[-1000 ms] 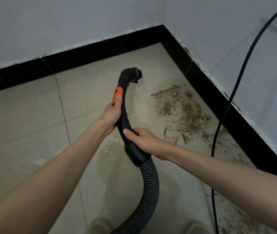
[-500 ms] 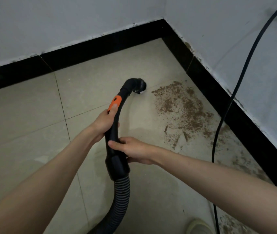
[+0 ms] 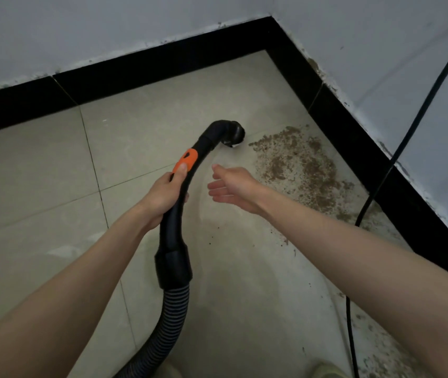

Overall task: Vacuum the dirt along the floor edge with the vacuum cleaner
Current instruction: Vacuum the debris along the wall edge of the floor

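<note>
Near the corner of a tiled room, a person's left hand (image 3: 163, 196) gripped the curved black handle (image 3: 182, 197) of a vacuum cleaner, fingers wrapped around the tube and the thumb resting on its orange switch (image 3: 186, 160). At the far end of the handle, the open nozzle (image 3: 235, 133) hung just beside the left edge of a patch of brown dirt (image 3: 299, 165), though whether it touched the floor could not be told. From the lower end of the handle a thick collar (image 3: 173, 266) joined a ribbed grey hose (image 3: 168, 315) that ran down and out of the bottom of the view. Just to the right of the handle and apart from it, the right hand (image 3: 233, 188) hovered with fingers spread and relaxed, grasping nothing. Dirt lay scattered across the beige floor tiles (image 3: 40, 181) along the black skirting board (image 3: 354, 126) on the right side, with thinner crumbs trailing toward the lower right. A black power cord (image 3: 397, 148) ran down the white wall (image 3: 381, 45), crossed the skirting board and continued over the floor beside the dirt. The toe of a pale shoe (image 3: 326, 371) showed at the bottom edge.
</note>
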